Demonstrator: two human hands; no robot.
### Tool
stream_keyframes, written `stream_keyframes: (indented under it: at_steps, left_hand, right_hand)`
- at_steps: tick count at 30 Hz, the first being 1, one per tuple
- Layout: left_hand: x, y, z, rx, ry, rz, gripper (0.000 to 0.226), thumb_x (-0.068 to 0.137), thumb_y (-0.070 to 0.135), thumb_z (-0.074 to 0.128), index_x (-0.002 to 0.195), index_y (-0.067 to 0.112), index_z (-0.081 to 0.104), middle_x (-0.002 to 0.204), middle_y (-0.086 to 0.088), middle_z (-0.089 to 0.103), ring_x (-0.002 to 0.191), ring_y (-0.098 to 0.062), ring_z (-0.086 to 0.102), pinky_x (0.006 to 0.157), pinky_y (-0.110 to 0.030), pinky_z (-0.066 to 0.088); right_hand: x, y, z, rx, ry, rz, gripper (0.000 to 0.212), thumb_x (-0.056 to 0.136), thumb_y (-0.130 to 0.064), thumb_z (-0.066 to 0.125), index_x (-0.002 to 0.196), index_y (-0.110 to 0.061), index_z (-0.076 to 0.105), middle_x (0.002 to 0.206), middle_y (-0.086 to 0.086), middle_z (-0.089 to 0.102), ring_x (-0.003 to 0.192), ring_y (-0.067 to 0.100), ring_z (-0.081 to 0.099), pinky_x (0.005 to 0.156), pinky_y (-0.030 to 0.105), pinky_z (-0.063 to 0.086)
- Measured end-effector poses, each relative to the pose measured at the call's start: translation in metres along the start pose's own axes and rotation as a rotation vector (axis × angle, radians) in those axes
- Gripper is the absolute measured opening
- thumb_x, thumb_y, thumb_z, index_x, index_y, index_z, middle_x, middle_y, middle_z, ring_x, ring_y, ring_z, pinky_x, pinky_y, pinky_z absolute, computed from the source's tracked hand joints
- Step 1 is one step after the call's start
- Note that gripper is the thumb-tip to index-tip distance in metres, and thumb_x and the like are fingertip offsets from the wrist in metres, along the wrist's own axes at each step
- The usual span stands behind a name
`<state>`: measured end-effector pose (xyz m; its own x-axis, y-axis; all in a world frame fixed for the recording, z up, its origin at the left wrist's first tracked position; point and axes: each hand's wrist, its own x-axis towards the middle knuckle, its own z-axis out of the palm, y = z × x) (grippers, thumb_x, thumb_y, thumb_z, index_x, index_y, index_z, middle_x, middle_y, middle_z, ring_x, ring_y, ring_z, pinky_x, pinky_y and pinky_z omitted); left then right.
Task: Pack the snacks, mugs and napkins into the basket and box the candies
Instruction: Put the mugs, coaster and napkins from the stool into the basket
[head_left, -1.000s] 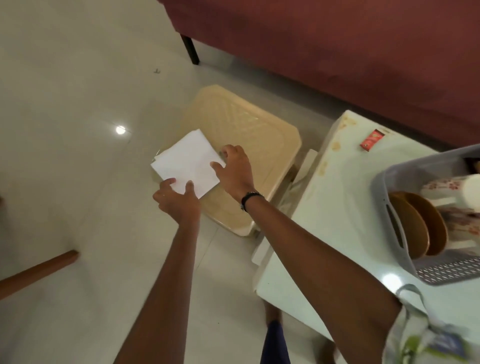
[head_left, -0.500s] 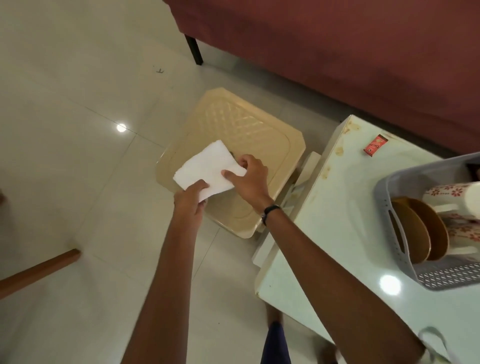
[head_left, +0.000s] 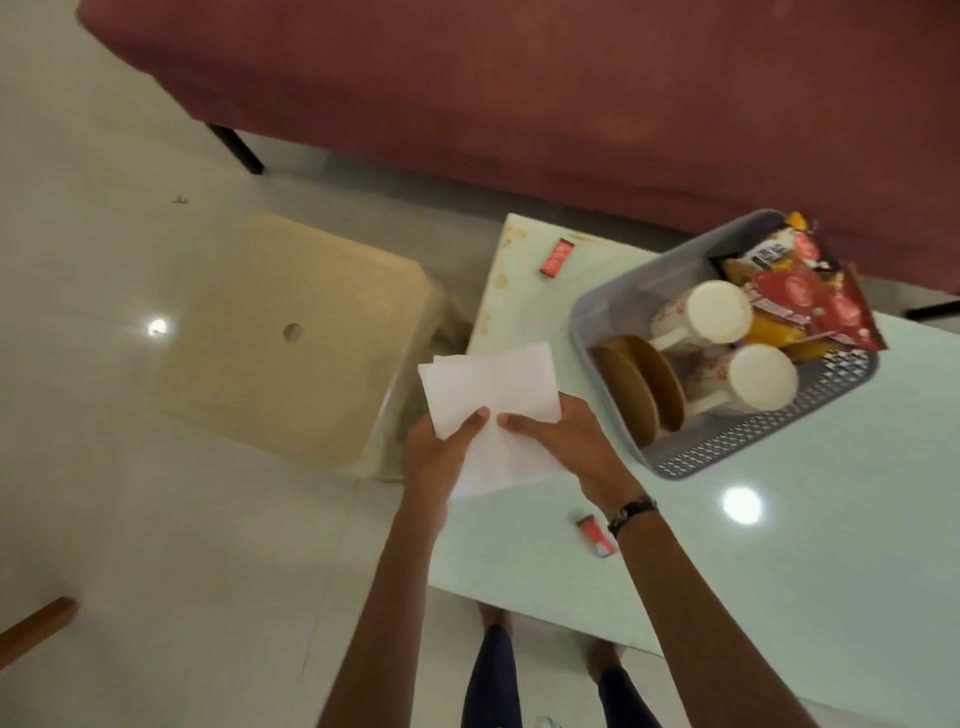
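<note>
Beige plastic stool (head_left: 291, 338) sits on the floor far left, w/ a small round hole in the seat, right next to the pale green bench (head_left: 779, 545). Moving right: left hand (head_left: 441, 457) has its fingers (head_left: 475, 423) curled shut on the white napkins (head_left: 491, 400), thumb pressed on top. Right hand (head_left: 566, 441) pinches the same stack from the other side, thumb on top, other fingers under the paper so can't see them. Napkins are fanned a bit, held in the air over the bench's left edge, just beside the grey basket (head_left: 613, 312). Basket already has brown plates (head_left: 639, 395), two floral mugs (head_left: 722, 312) lying on their sides and red snack packs (head_left: 810, 296) at the far end. Small red wrappers on the bench, one near (head_left: 596, 535) the right wrist, one (head_left: 556, 257) toward the far corner.
</note>
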<state>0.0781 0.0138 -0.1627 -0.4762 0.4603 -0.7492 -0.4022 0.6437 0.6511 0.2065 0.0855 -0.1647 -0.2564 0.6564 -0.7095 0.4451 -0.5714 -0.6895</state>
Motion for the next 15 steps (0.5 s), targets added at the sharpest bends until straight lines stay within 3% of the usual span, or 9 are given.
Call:
stream_keyframes:
  at_steps: [2, 5, 8, 12, 15]
  left_hand:
    - [-0.018, -0.007, 0.037, 0.143, 0.055, 0.108, 0.025, 0.075, 0.025, 0.075, 0.098, 0.021, 0.065, 0.104, -0.002, 0.070, 0.090, -0.017, 0.064, 0.079, -0.031, 0.051]
    - [-0.043, -0.014, 0.093, 0.280, 0.059, 0.254, 0.035, 0.077, 0.026, 0.072, 0.109, 0.014, 0.063, 0.106, 0.001, 0.068, 0.095, -0.015, 0.062, 0.084, -0.029, 0.051]
    - [-0.056, -0.015, 0.142, 0.300, 0.053, 0.356, 0.022, 0.075, 0.026, 0.072, 0.093, 0.014, 0.063, 0.091, 0.001, 0.070, 0.085, -0.018, 0.065, 0.075, -0.033, 0.055]
    - [-0.053, -0.005, 0.187, 0.286, 0.106, 0.391, 0.015, 0.073, 0.020, 0.071, 0.080, 0.013, 0.060, 0.080, -0.001, 0.068, 0.071, -0.017, 0.060, 0.057, -0.024, 0.043]
    - [-0.039, -0.002, 0.207, 0.353, 0.157, 0.388, 0.018, 0.072, 0.015, 0.070, 0.084, 0.006, 0.060, 0.085, -0.009, 0.070, 0.076, -0.026, 0.064, 0.060, -0.025, 0.043]
  right_hand:
    - [-0.013, 0.010, -0.027, -0.154, 0.144, -0.069, 0.042, 0.074, -0.036, 0.077, 0.109, -0.018, 0.061, 0.096, -0.006, 0.064, 0.088, 0.014, 0.063, 0.072, 0.024, 0.055]
    - [-0.023, 0.021, -0.068, -0.363, 0.374, -0.227, 0.041, 0.076, -0.037, 0.075, 0.107, -0.014, 0.062, 0.090, -0.004, 0.064, 0.081, 0.016, 0.062, 0.064, 0.022, 0.050]
    - [-0.018, 0.024, -0.105, -0.494, 0.517, -0.310, 0.037, 0.078, -0.033, 0.070, 0.109, -0.015, 0.062, 0.095, 0.005, 0.071, 0.085, 0.025, 0.067, 0.065, 0.025, 0.044]
    - [0.004, 0.017, -0.136, -0.662, 0.572, -0.393, 0.023, 0.081, -0.022, 0.062, 0.099, -0.007, 0.059, 0.096, 0.011, 0.068, 0.084, 0.031, 0.064, 0.061, 0.029, 0.042]
    - [0.019, 0.018, -0.148, -0.736, 0.523, -0.450, 0.019, 0.084, -0.015, 0.058, 0.101, -0.006, 0.059, 0.106, 0.011, 0.062, 0.089, 0.032, 0.063, 0.069, 0.039, 0.053]
